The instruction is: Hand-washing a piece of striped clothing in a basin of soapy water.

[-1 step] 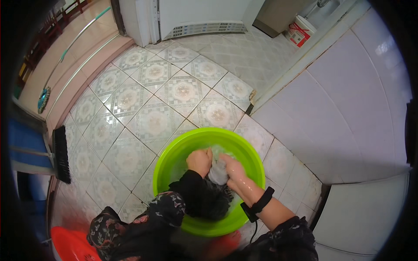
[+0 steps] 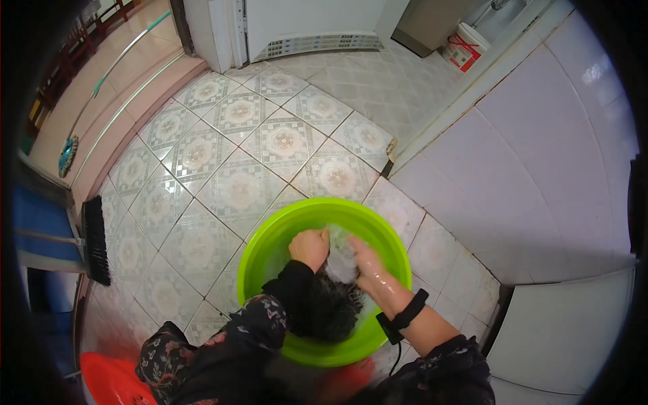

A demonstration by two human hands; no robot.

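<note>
A bright green basin (image 2: pixel 255 253) stands on the tiled floor in front of me with wet laundry in it. My left hand (image 2: pixel 310 250) is closed in a fist at the left side of a wet, pale cloth (image 2: pixel 342 263), gripping it. On the cloth's other side my right hand (image 2: pixel 366 262), wet and slightly blurred, is pressed to it with the fingers partly hidden. A dark, soaked cloth (image 2: pixel 331 314) lies below the pale one, near the basin's front. Both hands are inside the rim.
A red basin (image 2: pixel 111 378) sits at lower left, partly behind my patterned clothing. A black-bristled broom (image 2: pixel 96 241) and a teal mop (image 2: pixel 68 156) are at left. A tiled wall (image 2: pixel 520 169) rises at right. A white-and-red bucket (image 2: pixel 466 48) stands far right.
My right hand has shifted slightly to the right, showing more of the pale cloth between the hands. My left hand has hardly moved.
</note>
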